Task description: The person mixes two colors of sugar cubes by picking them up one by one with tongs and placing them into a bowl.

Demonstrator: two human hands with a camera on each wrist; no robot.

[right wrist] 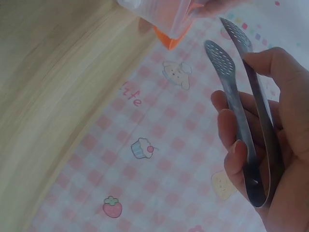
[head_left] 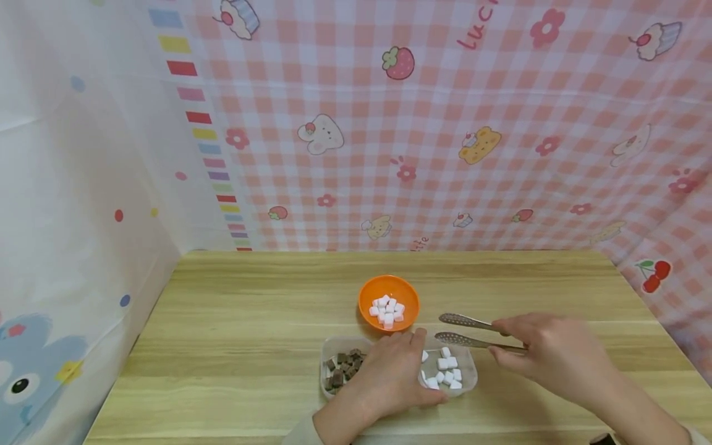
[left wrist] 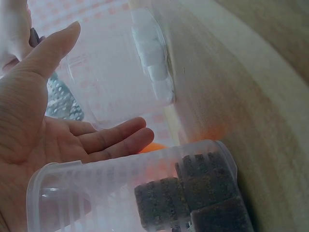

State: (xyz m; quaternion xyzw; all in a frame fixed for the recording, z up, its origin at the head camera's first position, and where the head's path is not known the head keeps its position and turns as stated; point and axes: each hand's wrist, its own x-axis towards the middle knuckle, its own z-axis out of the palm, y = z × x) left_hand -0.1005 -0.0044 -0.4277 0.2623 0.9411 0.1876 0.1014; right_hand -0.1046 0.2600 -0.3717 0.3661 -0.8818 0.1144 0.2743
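Head view, right hand: the right hand grips slim silver metal tongs, digits on both arms; the tips stand apart with nothing between them, a hold that likely lets the fingers govern the spread.
Left hand: the left hand reaches across and holds a clear plastic box of white cubes, thumb at the near wall, fingers at the far one, probably to steady so light a container.
Brown cubes: rough, grainy dark blocks lie in a second clear plastic box just left of the first, perhaps so the two kinds stay apart.
Orange bowl: a round, smooth orange bowl holding soft-looking pink-and-white cubes sits behind the boxes, within easy reach of the tongs.
Tong tips: flattened, rounded and perforated, which should help against slipping.
Table: pale wood-grain surface, with a pink checked cloth hanging behind.
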